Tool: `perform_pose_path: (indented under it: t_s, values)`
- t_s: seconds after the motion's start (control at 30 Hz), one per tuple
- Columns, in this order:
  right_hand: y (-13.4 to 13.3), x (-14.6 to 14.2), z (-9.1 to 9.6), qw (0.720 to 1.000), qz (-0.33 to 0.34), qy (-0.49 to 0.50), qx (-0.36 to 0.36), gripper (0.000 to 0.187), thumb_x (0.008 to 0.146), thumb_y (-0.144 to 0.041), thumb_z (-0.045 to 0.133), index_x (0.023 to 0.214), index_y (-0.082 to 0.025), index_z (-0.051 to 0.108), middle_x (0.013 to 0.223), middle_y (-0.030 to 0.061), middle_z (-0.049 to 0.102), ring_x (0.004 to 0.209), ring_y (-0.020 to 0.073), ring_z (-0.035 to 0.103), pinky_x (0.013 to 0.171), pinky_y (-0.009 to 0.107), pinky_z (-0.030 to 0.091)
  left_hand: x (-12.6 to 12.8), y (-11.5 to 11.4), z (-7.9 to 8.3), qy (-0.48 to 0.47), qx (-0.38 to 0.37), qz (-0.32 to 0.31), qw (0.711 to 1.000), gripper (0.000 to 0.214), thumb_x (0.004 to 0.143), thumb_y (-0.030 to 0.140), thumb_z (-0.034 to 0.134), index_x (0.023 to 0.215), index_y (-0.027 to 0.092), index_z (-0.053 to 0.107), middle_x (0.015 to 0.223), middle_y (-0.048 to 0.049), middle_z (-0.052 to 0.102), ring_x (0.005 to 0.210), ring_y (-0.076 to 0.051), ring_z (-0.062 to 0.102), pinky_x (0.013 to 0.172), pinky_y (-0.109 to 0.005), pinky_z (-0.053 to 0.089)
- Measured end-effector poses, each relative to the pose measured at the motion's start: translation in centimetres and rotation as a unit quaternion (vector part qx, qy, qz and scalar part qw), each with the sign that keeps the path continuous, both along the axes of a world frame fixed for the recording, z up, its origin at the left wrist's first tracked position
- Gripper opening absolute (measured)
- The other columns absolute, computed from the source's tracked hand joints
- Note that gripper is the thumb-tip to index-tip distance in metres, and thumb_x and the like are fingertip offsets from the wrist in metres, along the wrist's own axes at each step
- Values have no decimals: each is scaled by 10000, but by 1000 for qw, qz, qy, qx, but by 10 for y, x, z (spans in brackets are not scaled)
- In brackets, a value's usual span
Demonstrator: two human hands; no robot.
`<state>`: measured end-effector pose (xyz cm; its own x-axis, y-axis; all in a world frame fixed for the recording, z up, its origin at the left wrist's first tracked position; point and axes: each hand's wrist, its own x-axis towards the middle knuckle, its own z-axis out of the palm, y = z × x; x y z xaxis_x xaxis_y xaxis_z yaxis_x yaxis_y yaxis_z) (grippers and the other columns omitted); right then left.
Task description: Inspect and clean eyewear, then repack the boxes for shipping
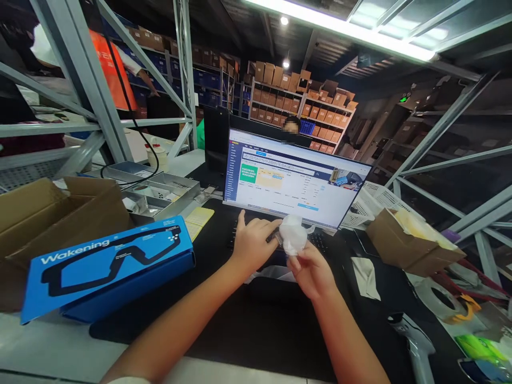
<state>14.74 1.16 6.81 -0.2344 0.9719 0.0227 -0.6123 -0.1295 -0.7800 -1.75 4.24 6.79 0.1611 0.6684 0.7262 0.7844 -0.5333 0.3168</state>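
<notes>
Wrap (pixel 293 237), white and crumpled, is at the centre of the frame, in front of the lower edge of the monitor (pixel 272 186). The right hand (pixel 314 269) holds it from below, thumb and fingers clamped on its lower end. The left hand (pixel 254 240) is just left of it, over the keyboard (pixel 322 242), one finger standing apart and the others bent toward the wrap; whether they grip anything, I cannot tell. Both forearms cross the black mat (pixel 268 330) from the bottom of the frame. On the lower left, a blue box (pixel 116 266) marked "Wakening" lies tilted before an open carton (pixel 96 200); a grey tray (pixel 180 198) and a yellow pad (pixel 200 220) are beyond it. Right of the hands are a pale cloth (pixel 366 278), a tape roll (pixel 424 300) and, at the lower right, a scanner (pixel 416 341). In the upper left, a person in orange (pixel 110 69) stands behind the metal frame (pixel 90 74).
</notes>
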Motion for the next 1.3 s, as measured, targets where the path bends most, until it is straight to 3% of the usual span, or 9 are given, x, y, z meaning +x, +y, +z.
perform_pose_path:
  t_s: [0.17,0.4,0.57,0.67,0.83,1.0,1.17,1.3]
  values:
    - [2,4,3,998,-37,24,-52,153,668,-150,679,818,-179,661,737,-37,619,430,36,280,457,220,317,-1,7,-3,1,-9,5,1000,290,886,216,620,1157,239,719,952,-32,768,912,-239,681,1206,-644,142]
    - [8,21,6,997,-51,-17,-51,148,646,-114,684,762,-183,625,710,-42,619,386,13,202,402,206,266,-10,10,0,-41,-13,-3,999,255,903,249,634,1144,229,715,937,-24,769,900,-217,691,1210,-620,162]
    - [14,13,-1,993,-112,18,-21,141,695,-145,695,818,-209,668,822,-27,672,436,38,373,459,206,390,-13,8,2,-82,-13,-23,996,270,879,244,660,1144,232,708,920,-18,771,886,-210,702,1196,-617,216]
    - [13,3,-5,999,-46,1,6,185,717,-204,696,900,-198,717,845,9,686,498,82,475,484,229,432,-9,6,0,-89,-26,-49,995,318,867,253,673,1184,244,689,988,-25,775,911,-216,706,1193,-623,226]
    - [14,7,-6,999,36,15,21,233,767,-379,601,797,-181,719,841,72,710,519,155,511,487,314,465,-3,0,1,-115,-58,-89,988,601,822,236,691,1396,229,513,1000,-16,776,967,-225,706,1209,-626,207]
    - [15,14,-6,996,37,-61,49,207,719,-262,669,896,-173,730,878,67,712,529,140,522,532,303,451,0,-4,3,-144,-111,-95,979,403,769,227,721,1154,231,600,1021,-11,752,908,-211,713,1224,-620,178]
    - [10,19,-10,968,60,-213,116,188,816,-326,698,918,-174,740,668,36,670,648,198,578,689,339,457,0,-6,7,-162,-142,-92,972,287,720,151,721,975,225,610,961,2,729,839,-198,705,1207,-633,217]
    - [9,26,-16,945,37,-286,156,236,878,-377,666,746,-188,717,703,53,681,736,217,581,767,354,428,-2,-5,9,-147,-132,-95,976,233,738,149,711,940,221,621,943,2,724,893,-199,693,1219,-635,189]
